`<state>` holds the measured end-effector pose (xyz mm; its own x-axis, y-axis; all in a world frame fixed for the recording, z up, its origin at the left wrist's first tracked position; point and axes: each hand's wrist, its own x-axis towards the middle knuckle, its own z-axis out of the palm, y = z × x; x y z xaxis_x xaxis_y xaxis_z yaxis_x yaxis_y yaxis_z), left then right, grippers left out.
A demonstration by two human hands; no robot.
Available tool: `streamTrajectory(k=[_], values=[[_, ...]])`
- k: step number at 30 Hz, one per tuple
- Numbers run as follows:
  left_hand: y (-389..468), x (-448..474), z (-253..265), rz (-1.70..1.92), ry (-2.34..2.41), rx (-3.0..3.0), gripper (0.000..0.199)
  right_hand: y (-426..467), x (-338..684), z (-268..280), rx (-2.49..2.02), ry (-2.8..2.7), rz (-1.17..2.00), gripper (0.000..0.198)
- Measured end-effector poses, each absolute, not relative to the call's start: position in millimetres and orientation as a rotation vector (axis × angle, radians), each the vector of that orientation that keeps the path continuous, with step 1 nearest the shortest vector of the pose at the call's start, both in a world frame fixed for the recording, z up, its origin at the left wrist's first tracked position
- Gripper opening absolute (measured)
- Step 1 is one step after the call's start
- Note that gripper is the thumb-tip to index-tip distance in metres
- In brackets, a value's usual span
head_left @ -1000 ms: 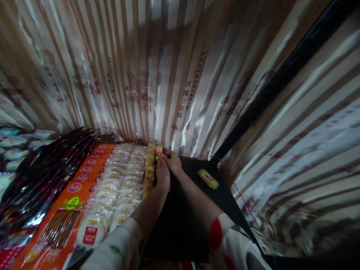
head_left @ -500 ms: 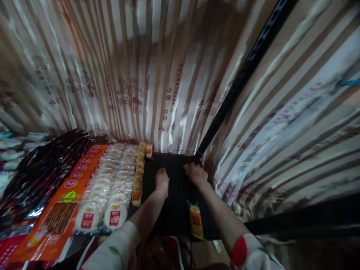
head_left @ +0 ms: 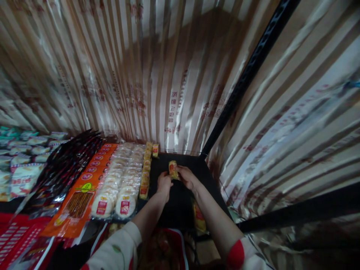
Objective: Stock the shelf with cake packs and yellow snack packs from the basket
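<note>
A small yellow snack packet (head_left: 173, 168) with a red label is held upright between my hands over the black shelf (head_left: 180, 210). My right hand (head_left: 188, 177) grips its right side. At its lower left edge my left hand (head_left: 164, 183) pinches it, fingers partly hidden. Left of my hands runs a row of matching yellow packets (head_left: 144, 178), with a single one (head_left: 155, 150) beside its far end. Another yellow packet (head_left: 199, 217) lies near the shelf's front edge, partly behind my right forearm.
Left of the row lie clear-wrapped round crackers (head_left: 125, 202), orange stick-snack bags (head_left: 80, 198), dark shiny packets (head_left: 62, 168) and white bags (head_left: 26, 180). A red basket (head_left: 19, 240) is at lower left. Behind the shelf stand a black post (head_left: 239, 90) and a pleated printed sheet (head_left: 157, 75).
My right hand has brought a yellow packet from the far right toward the middle. My left hand has met it there. The view has shifted slightly left.
</note>
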<state>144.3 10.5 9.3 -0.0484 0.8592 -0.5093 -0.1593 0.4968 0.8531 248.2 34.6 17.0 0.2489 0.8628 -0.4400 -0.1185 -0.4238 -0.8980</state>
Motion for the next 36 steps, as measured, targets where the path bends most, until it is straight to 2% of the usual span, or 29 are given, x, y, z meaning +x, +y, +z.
streamTrajectory(k=[2,10,13,16,18,23,29,36], values=[[8,142,11,0.956,1.338,0.651,0.033,33,243,19,-1.51,-0.594,1.399,0.003],[6,139,14,1.152,1.263,0.543,0.018,31,231,18,-1.405,-0.507,1.37,0.005],[9,137,12,1.211,1.324,0.582,0.019,33,232,13,-1.512,-0.661,1.229,0.022],[14,134,9,1.22,1.384,0.693,0.017,35,239,13,-1.666,-1.092,0.864,0.047],[18,132,6,1.187,1.42,0.826,0.015,35,246,14,-1.66,-1.427,0.697,0.053],[21,129,-5,1.041,1.572,1.073,0.012,35,261,7,-1.437,-1.963,0.832,0.046],[19,130,-8,0.971,1.642,1.175,0.021,37,268,-13,-1.357,-2.044,0.872,0.051],[22,125,11,1.05,1.647,1.292,0.02,36,267,-11,-1.289,-2.057,0.809,0.028]])
